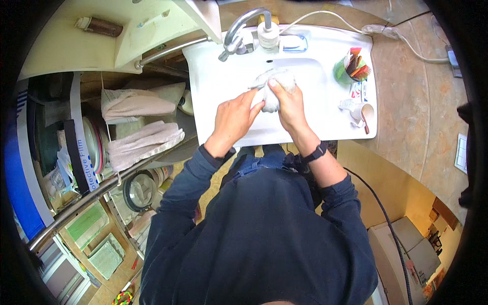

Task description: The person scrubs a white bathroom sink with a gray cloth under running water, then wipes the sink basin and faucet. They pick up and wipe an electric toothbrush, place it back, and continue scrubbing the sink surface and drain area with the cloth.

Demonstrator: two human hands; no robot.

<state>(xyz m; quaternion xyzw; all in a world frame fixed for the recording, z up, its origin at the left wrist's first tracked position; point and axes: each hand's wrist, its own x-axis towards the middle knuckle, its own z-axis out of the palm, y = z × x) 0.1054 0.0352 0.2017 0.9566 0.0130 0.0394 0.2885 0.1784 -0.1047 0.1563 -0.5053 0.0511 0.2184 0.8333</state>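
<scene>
A crumpled whitish wet-looking cloth (271, 100) is bunched between my two hands over the white washbasin (213, 126). My right hand (292, 106) grips its right side, with the thumb pressed on top. From the left, my left hand (234, 116) has its fingers and thumb at the cloth's edge, and some fingertips are hidden by it. Behind the hands stands a chrome faucet (244, 23), its spout turned to the left. Beside it is a white cylindrical unit (268, 36) with a cable.
On the basin's right rim stand a green cup (343, 72) of combs and a white mug (368, 111). A blue soap dish (295, 44) sits at the back. Towels (145, 141) hang at the left near a metal rail (80, 206). A stone-patterned counter (404, 103) borders the right.
</scene>
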